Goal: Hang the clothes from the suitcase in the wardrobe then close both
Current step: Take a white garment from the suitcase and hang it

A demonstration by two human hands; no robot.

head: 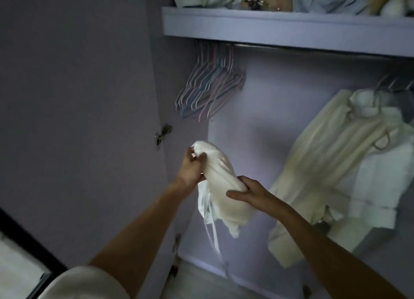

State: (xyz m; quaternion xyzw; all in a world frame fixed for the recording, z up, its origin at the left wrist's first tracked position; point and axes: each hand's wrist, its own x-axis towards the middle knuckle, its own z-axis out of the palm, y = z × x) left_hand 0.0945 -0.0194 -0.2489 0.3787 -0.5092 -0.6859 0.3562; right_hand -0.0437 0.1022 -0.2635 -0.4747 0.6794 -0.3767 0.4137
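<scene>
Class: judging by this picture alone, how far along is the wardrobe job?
Done: cream and white garments hang on the metal rail. In hand: left hand and right hand grip a bunched white garment. Left: taking a pastel wire hanger, hanging it, closing the lilac wardrobe door.

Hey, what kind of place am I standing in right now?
Probably a bedroom, facing an open lilac built-in wardrobe: a bunch of empty pastel wire hangers on the metal rail, cream garments hanging, folded clothes on the shelf above.

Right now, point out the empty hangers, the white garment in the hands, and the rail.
empty hangers (208,92): head view, middle of the bunch.
white garment (220,180): head view, bundled cloth between the hands.
rail (313,50): head view, bare stretch under the shelf.
</scene>
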